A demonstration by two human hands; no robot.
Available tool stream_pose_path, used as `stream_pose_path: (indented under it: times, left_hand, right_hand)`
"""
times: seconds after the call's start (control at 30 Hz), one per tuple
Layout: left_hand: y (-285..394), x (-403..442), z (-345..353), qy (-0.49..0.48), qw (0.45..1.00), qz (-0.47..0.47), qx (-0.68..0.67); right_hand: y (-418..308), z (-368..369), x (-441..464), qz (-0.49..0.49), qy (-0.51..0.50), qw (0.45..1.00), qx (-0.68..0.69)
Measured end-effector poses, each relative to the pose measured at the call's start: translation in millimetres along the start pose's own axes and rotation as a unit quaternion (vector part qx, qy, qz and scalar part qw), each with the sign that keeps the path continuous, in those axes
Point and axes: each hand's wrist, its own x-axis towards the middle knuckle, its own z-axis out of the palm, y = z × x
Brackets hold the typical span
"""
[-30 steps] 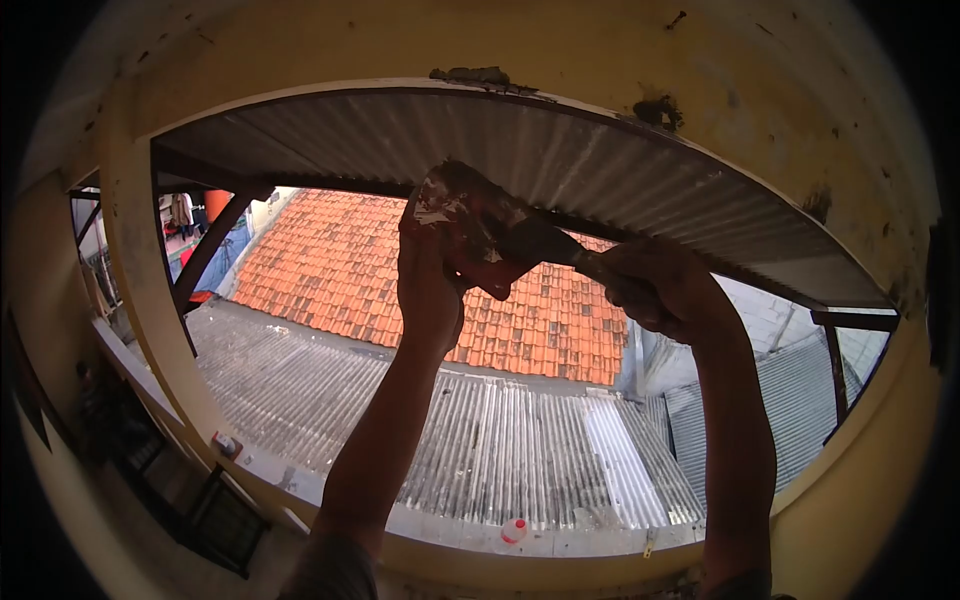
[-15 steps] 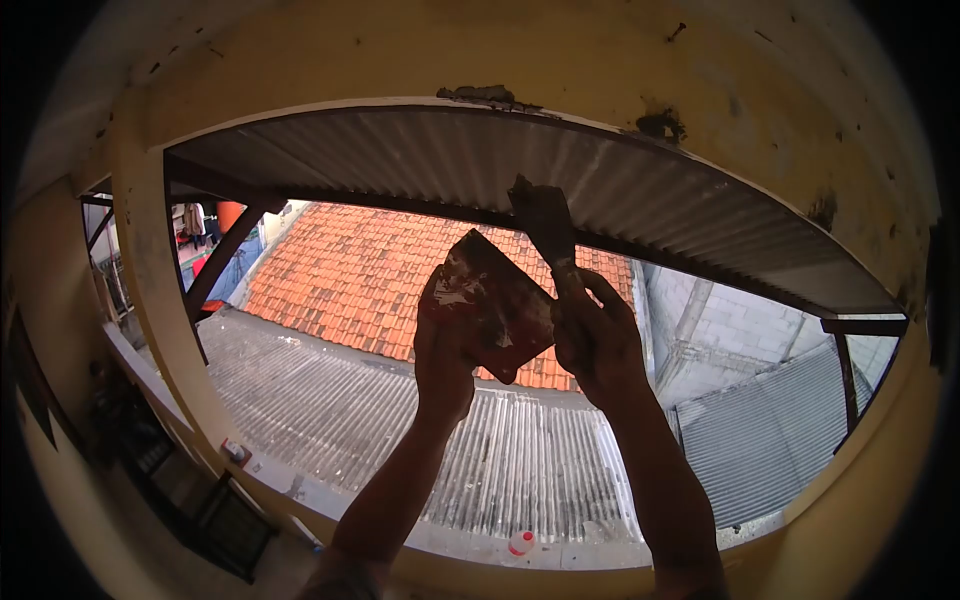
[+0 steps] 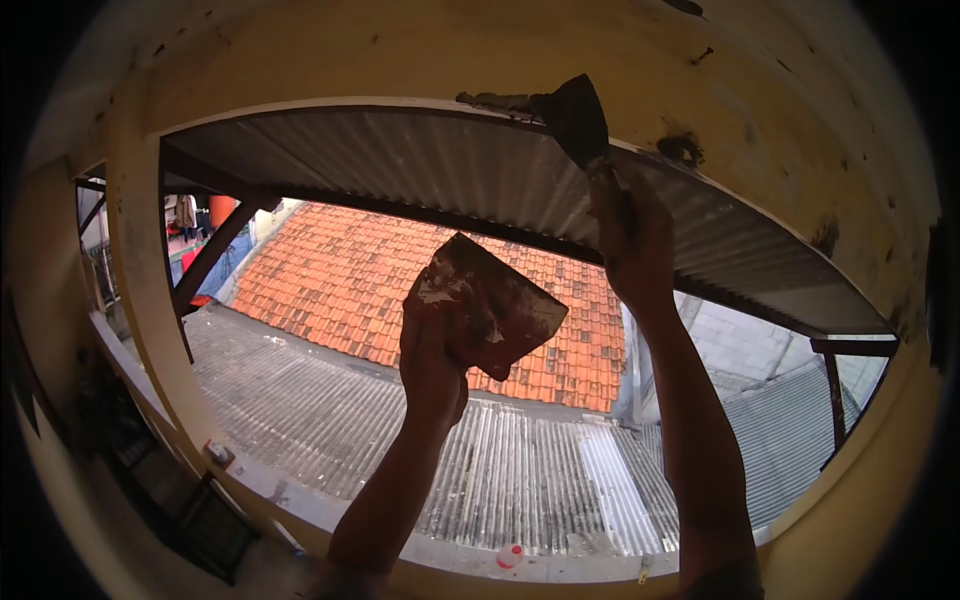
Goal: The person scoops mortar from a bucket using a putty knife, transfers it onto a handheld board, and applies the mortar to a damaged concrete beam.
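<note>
My right hand (image 3: 636, 238) is closed round the handle of a putty knife (image 3: 579, 120), raised to the lower edge of the yellow wall (image 3: 380, 70). The knife's broad blade points up and overlaps the end of a grey filler patch (image 3: 495, 101); whether it touches the wall I cannot tell. Lower and to the left, my left hand (image 3: 432, 335) grips a flat, squarish board (image 3: 492, 305) from its left side. Pale smears mark the board's dark reddish face, which is tilted toward me.
Dark damaged spots (image 3: 682, 150) and a nail (image 3: 702, 55) mark the wall. Beneath the opening runs a ledge (image 3: 590, 568) bearing a red-and-white bottle (image 3: 509, 556). Corrugated roofing (image 3: 500, 470) and an orange tiled roof (image 3: 330, 270) lie outside. A dark bench (image 3: 205, 520) stands at lower left.
My right hand has lifted the putty knife from beside the board up to the wall edge by the filler patch. My left hand keeps the board at nearly the same height.
</note>
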Motion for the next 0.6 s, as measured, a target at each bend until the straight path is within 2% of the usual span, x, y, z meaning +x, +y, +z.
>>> stream_pose_path:
  times: [0.07,0.13,0.27,0.33,0.37,0.43,0.47,0.5,0.53,0.6]
  left_hand:
    - [3,16,15,-0.029,0.999,-0.009,-0.020]
    - [7,43,38,-0.059,0.997,-0.017,-0.041]
    - [18,99,88,-0.100,0.993,-0.018,-0.060]
    - [24,113,103,-0.117,0.991,-0.015,-0.063]
    - [27,117,108,-0.131,0.990,-0.002,-0.061]
    - [31,123,113,-0.143,0.988,0.011,-0.060]
    - [34,126,115,-0.153,0.986,0.011,-0.068]
    - [37,126,116,-0.162,0.984,0.011,-0.075]
    - [38,126,119,-0.163,0.984,0.012,-0.076]
    - [40,124,126,-0.106,0.989,0.026,-0.105]
  right_hand:
    - [9,-4,12,0.002,-0.029,0.998,-0.053]
    - [28,2,24,-0.172,0.036,0.980,-0.091]
    - [22,-7,41,-0.213,0.002,0.967,-0.143]
    - [18,-13,44,-0.229,-0.036,0.939,-0.254]
    - [17,-16,46,-0.230,-0.037,0.938,-0.257]
    - [14,-21,47,-0.261,-0.069,0.895,-0.356]
    - [14,-23,50,-0.263,-0.070,0.893,-0.357]
    - [15,-26,52,-0.293,-0.076,0.868,-0.393]
    - [16,-28,55,-0.322,-0.082,0.841,-0.427]
    - [13,-30,60,-0.337,-0.099,0.822,-0.448]
